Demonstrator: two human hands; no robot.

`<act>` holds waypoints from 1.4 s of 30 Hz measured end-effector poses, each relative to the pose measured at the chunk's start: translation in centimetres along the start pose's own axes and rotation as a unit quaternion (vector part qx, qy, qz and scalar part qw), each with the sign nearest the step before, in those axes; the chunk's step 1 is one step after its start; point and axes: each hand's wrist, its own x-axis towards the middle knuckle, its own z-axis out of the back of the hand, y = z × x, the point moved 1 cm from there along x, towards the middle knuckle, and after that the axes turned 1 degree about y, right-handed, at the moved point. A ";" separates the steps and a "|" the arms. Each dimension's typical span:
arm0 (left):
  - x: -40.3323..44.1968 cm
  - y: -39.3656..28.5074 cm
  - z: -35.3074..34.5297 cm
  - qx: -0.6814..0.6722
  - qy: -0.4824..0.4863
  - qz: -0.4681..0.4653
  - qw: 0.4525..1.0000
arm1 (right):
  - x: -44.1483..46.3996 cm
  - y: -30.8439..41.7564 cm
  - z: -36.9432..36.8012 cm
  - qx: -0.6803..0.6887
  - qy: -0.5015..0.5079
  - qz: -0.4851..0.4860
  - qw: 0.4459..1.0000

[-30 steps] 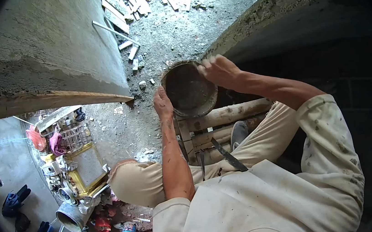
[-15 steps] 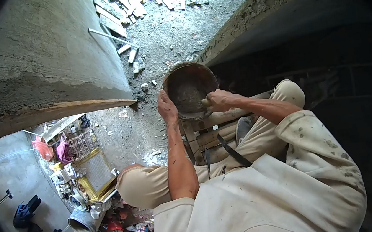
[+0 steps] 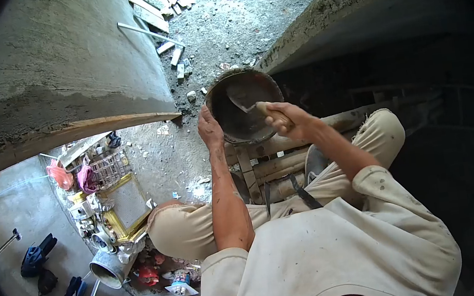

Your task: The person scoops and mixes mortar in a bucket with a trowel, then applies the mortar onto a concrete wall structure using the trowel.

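Observation:
A round bucket (image 3: 241,72) with a dirty rim stands in front of me and holds dark grey mortar (image 3: 233,124). My left hand (image 3: 210,129) grips the bucket's left side at the rim. In my right hand (image 3: 292,122), the fingers are wrapped round the wooden handle of a trowel (image 3: 238,96). Its metal blade is inside the bucket, pointing up and left over the mortar. Whether the blade carries mortar I cannot tell.
I am on wooden poles and planks (image 3: 275,172) below the bucket. A concrete wall with a wooden edge board (image 3: 100,126) rises at left; another wall (image 3: 338,10) is at right. Boards (image 3: 149,15) and rubble lie ahead. A metal bucket (image 3: 106,272) and a yellow frame (image 3: 124,206) are lower left.
My right hand has moved up and tilted the trowel, so its blade now shows near the bucket's upper left. My left hand stays at the rim. The view has shifted slightly.

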 end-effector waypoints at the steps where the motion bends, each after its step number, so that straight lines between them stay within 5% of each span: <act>1: 0.1 -0.1 -0.1 -0.003 0.002 -0.003 1.000 | -2.5 0.3 -2.1 -0.353 -0.124 0.049 0.926; 2: 0.2 -0.1 -0.1 -0.006 -0.001 -0.006 1.000 | -4.5 0.8 -3.1 -0.656 -0.233 0.090 0.712; 3: 0.2 -0.1 -0.3 -0.009 -0.004 -0.007 1.000 | -4.9 1.6 0.8 -0.874 -0.189 0.240 0.378; 4: 0.2 0.4 -0.3 -0.012 0.002 -0.003 1.000 | -5.8 1.5 -0.1 -0.874 -0.195 0.235 0.378; 6: 1.0 1.2 -0.4 0.000 0.024 -0.003 1.000 | -7.0 1.3 -4.2 -0.913 -0.287 0.165 0.239; 8: 0.7 0.9 -0.6 -0.011 0.015 -0.025 1.000 | -2.4 0.3 -0.9 -0.899 -0.332 0.190 0.214; 10: 0.3 0.0 -0.6 0.014 -0.005 -0.037 0.999 | 1.3 -2.3 0.6 -0.911 -0.312 0.237 0.131; 13: 0.1 0.4 -0.4 0.013 -0.003 -0.014 1.000 | -2.2 -3.1 -1.5 -0.955 -0.204 0.173 0.129; 14: -0.5 0.7 0.0 0.015 0.000 -0.006 1.000 | -4.5 -1.9 -2.8 -0.968 -0.134 0.190 0.090; 16: 0.2 -0.3 -0.1 -0.008 0.019 0.010 1.000 | -6.5 0.9 -6.5 -0.960 -0.154 0.168 0.160; 21: 0.8 -0.1 0.1 0.002 0.040 -0.019 0.999 | 2.1 0.2 0.1 -0.935 -0.254 0.241 0.056; 23: 0.3 0.7 -0.7 0.018 -0.016 -0.022 0.999 | 1.3 -1.6 -0.6 -0.955 -0.209 0.200 0.066; 28: 0.8 0.1 -0.4 -0.010 0.023 -0.017 1.000 | -4.4 -0.4 -6.2 -0.960 -0.125 0.201 0.150; 30: -0.1 -0.2 -0.2 -0.016 0.025 -0.004 1.000 | -2.1 0.4 -5.0 -0.933 -0.227 0.252 0.120; 32: 0.1 -0.1 -0.4 -0.038 0.004 -0.032 0.999 | 2.1 -1.5 0.8 -0.932 -0.225 0.281 -0.043; 34: 1.0 1.7 -1.4 -0.013 -0.016 -0.059 0.998 | 2.4 -3.8 2.2 -0.928 -0.231 0.293 -0.016; 35: 1.9 4.2 -2.1 -0.033 -0.010 -0.073 0.997 | -0.1 -3.8 1.3 -0.934 -0.164 0.309 0.074; 36: 1.4 3.3 -1.5 -0.003 -0.008 -0.060 0.998 | -2.6 -2.9 -1.2 -0.956 -0.135 0.201 0.165; 42: 2.7 5.5 -0.7 -0.094 0.037 -0.023 0.995 | -10.2 0.5 -7.4 -0.937 -0.227 0.217 0.154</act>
